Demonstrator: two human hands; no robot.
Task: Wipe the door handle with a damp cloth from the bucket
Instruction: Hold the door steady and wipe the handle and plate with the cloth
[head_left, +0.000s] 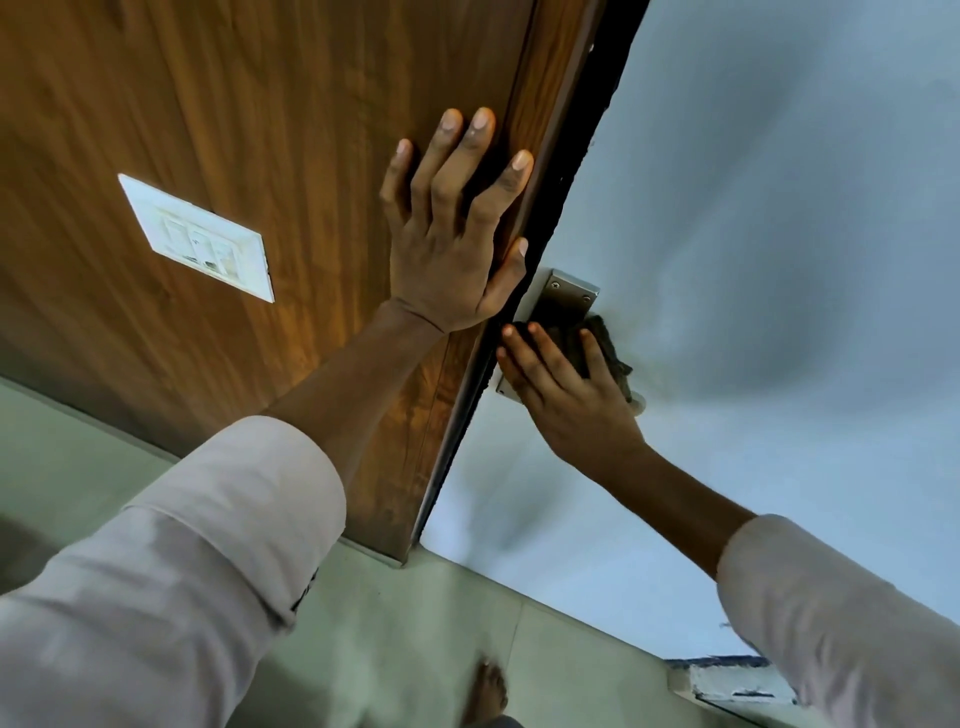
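Note:
A steel door handle plate (563, 293) with screws is fixed on the pale grey door (753, 260), right beside the door's dark edge. My right hand (566, 395) presses a dark cloth (608, 353) against the lower part of the plate; the handle lever itself is hidden under the cloth and my fingers. My left hand (457, 234) lies flat with fingers spread on the brown wooden panel (260, 130), its thumb at the frame edge just above the plate. No bucket is in view.
A white switch plate (200, 239) sits on the wooden panel to the left. Below is a pale tiled floor (405, 634) with a bare foot (485, 691) on it. A white and blue ledge (727, 680) shows at the bottom right.

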